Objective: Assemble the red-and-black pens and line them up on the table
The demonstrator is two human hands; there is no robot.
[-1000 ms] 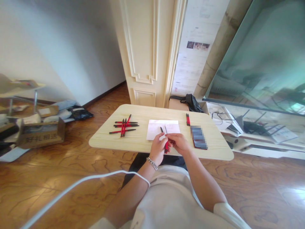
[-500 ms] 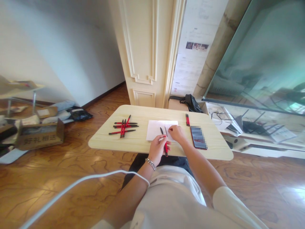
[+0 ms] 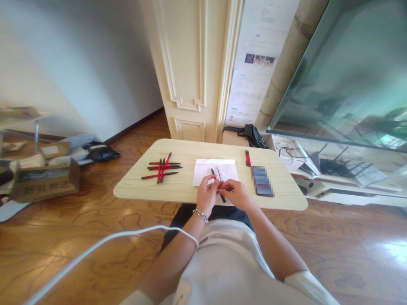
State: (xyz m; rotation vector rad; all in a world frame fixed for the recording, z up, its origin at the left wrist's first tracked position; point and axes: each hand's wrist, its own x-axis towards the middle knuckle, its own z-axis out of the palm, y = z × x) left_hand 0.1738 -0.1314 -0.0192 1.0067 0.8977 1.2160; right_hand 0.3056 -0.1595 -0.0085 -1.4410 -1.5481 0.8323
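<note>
The right hand (image 3: 238, 195) has moved off the paper (image 3: 201, 170) to the pen (image 3: 223, 198), pinched by the left hand (image 3: 206, 195) above the table's (image 3: 181, 194) near side, so both now work it, the right's grip unclear.

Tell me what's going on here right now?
A person's left hand holds a red-and-black pen near the table's front edge, with the right hand brought in against it. Just beyond, a thin dark rod lies on white paper. Crossed pens lie to the left; two pens and a phone lie to the right.
</note>
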